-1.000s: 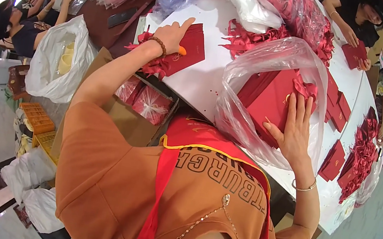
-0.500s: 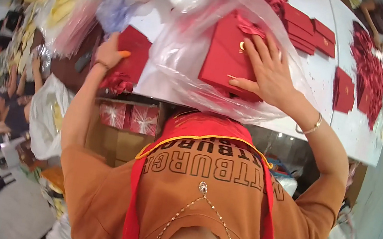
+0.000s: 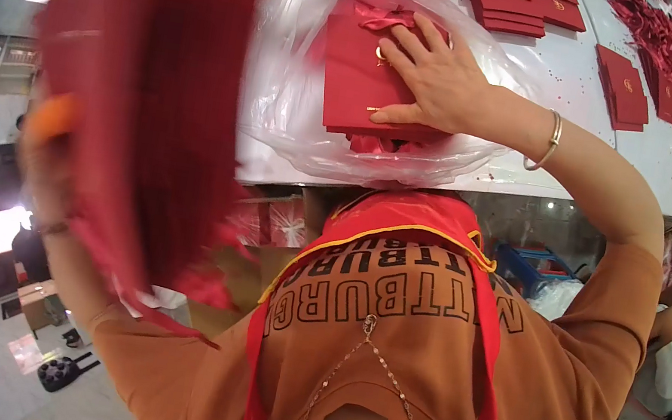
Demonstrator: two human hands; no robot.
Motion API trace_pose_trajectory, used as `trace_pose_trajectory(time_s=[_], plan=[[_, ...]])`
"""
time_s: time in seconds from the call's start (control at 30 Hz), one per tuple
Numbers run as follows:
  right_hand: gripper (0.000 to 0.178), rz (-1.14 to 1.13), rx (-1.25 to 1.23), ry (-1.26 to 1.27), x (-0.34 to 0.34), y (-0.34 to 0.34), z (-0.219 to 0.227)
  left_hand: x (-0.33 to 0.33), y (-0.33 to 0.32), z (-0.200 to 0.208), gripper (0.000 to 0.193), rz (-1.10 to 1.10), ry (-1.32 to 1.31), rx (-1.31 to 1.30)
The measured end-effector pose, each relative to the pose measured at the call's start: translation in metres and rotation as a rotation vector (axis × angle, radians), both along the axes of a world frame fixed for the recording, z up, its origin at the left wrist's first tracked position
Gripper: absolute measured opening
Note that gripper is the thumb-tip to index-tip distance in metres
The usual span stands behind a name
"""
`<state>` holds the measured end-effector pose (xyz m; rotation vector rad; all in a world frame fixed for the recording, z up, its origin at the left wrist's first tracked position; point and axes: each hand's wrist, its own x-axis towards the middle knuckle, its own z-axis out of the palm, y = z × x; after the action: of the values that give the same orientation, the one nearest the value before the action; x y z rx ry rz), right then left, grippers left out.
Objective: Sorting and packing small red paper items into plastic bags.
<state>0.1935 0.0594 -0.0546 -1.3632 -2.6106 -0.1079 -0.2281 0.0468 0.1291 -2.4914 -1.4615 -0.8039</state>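
My left hand [image 3: 48, 163], smeared by motion and with an orange cover on one finger, grips a bundle of flat red gift bags [image 3: 130, 49] with red ribbons. The bundle is lifted at the left, close to the camera, and blurred; it hides part of the left forearm and the table's left side. On the table my right hand [image 3: 450, 88] lies with fingers spread on a stack of red gift bags [image 3: 356, 74]. That stack sits inside a clear plastic bag [image 3: 278, 106], with red ribbon showing at its far and near ends.
More red gift bags [image 3: 506, 5] lie in piles at the far side of the white table [image 3: 549, 177]. At the right are another small pile [image 3: 621, 87] and a heap of red ribbons [image 3: 664, 50]. A blue crate [image 3: 531, 270] stands under the table.
My left hand has raised the red bundle from the table's left side, up and toward the camera. My right hand stays on the stack in the plastic bag. The view has shifted.
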Motion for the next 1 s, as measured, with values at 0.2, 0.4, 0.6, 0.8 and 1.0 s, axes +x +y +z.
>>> trace_pose_trajectory(time_s=[0.2,0.4,0.6,0.8,1.0], plan=[[0.078,-0.065,-0.142,-0.106,0.006,0.004,0.005,0.19,0.017,-0.072,0.053,-0.147,-0.86,-1.552],[0.077,-0.095,-0.431,0.154,0.013,0.019,-0.018,0.208,0.052,-0.097,0.037,-0.111,-1.085,-1.749],[0.049,-0.009,-0.199,-0.132,-0.011,0.013,-0.016,0.195,0.078,-0.131,0.021,0.073,-1.516,-1.701],[0.066,0.018,-0.266,-0.168,-0.003,0.003,-0.006,0.182,0.091,-0.176,0.019,0.028,-1.486,-1.817],[0.057,0.089,-0.513,0.229,0.023,0.017,-0.015,0.217,0.069,-0.154,0.021,-0.217,-1.495,-1.945]])
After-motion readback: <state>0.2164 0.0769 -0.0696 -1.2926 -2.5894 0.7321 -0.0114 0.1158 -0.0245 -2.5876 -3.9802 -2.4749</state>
